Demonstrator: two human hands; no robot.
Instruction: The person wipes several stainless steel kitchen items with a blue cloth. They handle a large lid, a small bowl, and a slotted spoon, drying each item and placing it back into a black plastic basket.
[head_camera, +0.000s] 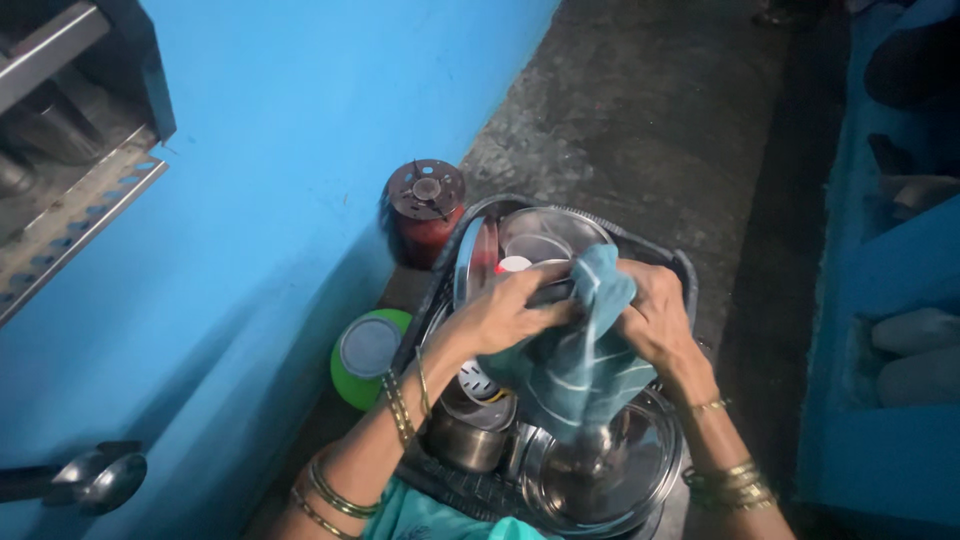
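- Blue walls stand on both sides, with a grey concrete floor (640, 110) between them, and a dark plastic crate (682, 268) full of steel vessels sits on this floor below the camera.
- Left hand (505, 315) is closed over a striped teal cloth (580, 370) and something steel beneath it; this object is mostly hidden, so I cannot tell what it is.
- Right hand (655, 315) is also curled tight around the cloth, from the 3 o'clock side.
- Wiping seems to be in progress: one piece is in the cloth above the middle of the crate, and the other vessels stay in the crate; which are already dry I cannot tell.
- Count in the crate: one big steel plate (545, 235) at 12 o'clock, one wide steel bowl (610, 475) at 6 o'clock, one small steel pot (465, 440) at 8 o'clock; more pieces are hidden.
- Outside the crate: one red stove burner (425, 210) at 11 o'clock, one green container (368, 355) at 9 o'clock, one ladle (100, 478) hanging far at 8 o'clock.
- Two hands, both with gold bangles.
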